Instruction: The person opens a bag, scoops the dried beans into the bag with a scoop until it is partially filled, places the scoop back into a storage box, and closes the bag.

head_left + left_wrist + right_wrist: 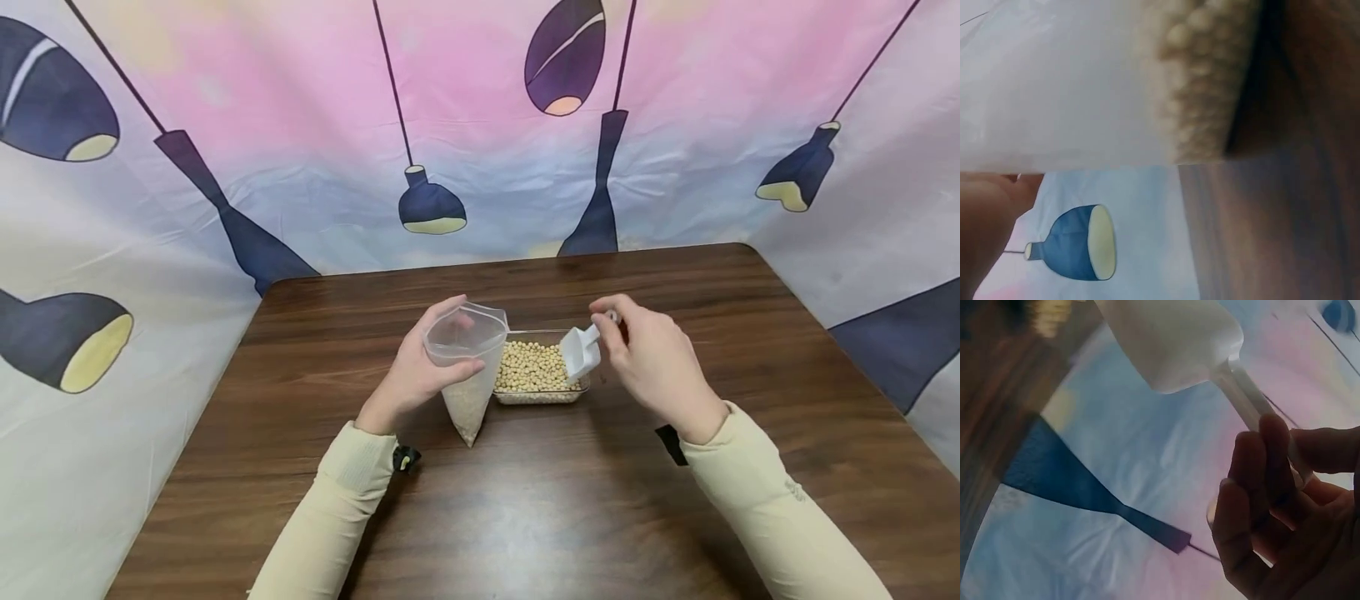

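My left hand [414,371] grips a clear plastic bag [480,375] near its open mouth, thumb in front and fingers behind. Pale beans [1207,81] fill the lower part of the bag, whose pointed bottom corner hangs down over the table. In my right hand [654,360] the handle of a white scoop [579,353] is pinched between thumb and fingers. The scoop tilts downward above the right side of a clear rectangular container [540,398] holding many soybeans [531,367]. In the right wrist view the scoop [1172,344] shows its smooth underside; its inside is hidden there.
A dark brown wooden table [480,517] carries the container just right of the bag. Behind the table hangs a cloth [315,200] printed with blue lamps. A small black object [406,457] sits at the left cuff.
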A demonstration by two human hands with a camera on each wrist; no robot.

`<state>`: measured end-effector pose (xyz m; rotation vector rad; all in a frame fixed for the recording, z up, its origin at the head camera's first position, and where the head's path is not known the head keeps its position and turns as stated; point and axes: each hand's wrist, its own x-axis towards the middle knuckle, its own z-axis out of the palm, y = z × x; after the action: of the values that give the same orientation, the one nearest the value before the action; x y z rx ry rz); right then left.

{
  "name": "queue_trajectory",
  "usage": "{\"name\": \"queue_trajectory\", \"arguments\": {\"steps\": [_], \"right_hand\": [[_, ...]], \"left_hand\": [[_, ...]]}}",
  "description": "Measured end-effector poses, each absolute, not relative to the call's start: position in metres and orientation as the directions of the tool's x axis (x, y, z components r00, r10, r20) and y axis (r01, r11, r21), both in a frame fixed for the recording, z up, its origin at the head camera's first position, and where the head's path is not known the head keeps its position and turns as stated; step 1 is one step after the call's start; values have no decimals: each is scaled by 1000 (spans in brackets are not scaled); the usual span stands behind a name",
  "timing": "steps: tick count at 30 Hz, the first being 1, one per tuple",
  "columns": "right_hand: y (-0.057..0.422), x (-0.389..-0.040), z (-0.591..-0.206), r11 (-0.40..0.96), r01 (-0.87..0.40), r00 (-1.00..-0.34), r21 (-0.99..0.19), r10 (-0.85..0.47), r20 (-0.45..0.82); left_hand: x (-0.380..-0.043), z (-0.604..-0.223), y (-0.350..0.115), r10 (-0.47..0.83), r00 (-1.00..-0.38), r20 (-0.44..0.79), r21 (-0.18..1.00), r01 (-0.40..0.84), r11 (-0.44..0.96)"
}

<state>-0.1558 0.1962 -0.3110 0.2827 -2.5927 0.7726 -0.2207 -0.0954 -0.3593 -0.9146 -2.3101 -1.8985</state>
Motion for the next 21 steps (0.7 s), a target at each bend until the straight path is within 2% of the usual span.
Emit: {"name": "queue_trajectory", "arguments": {"steps": [2,4,8,13,17,21], "right_hand": [[194,-156,-319,857,-296,-892,-422,-89,443],[193,-158,-326,859,-294,-898,-418,-97,430],[202,-165,-339,790,-251,-939,-560,-57,340],[224,-170,-363,623,-121,-987,-773,8,161],[227,-171,-383,541,-57,-997,-839,5,71],[223,-173,-398,518,-49,-998,-854,8,62]], "left_hand": [[-215,-356,-93,406,-832,377,894,441,75],[-208,-352,-91,379,-841,386,893,444,76],[-200,-350,-91,334,-857,393,884,452,120],[-198,-353,-93,333,-859,390,884,450,126],[-197,-355,-96,319,-865,388,890,441,115],[-196,-355,-98,303,-871,386,892,436,118]]}}
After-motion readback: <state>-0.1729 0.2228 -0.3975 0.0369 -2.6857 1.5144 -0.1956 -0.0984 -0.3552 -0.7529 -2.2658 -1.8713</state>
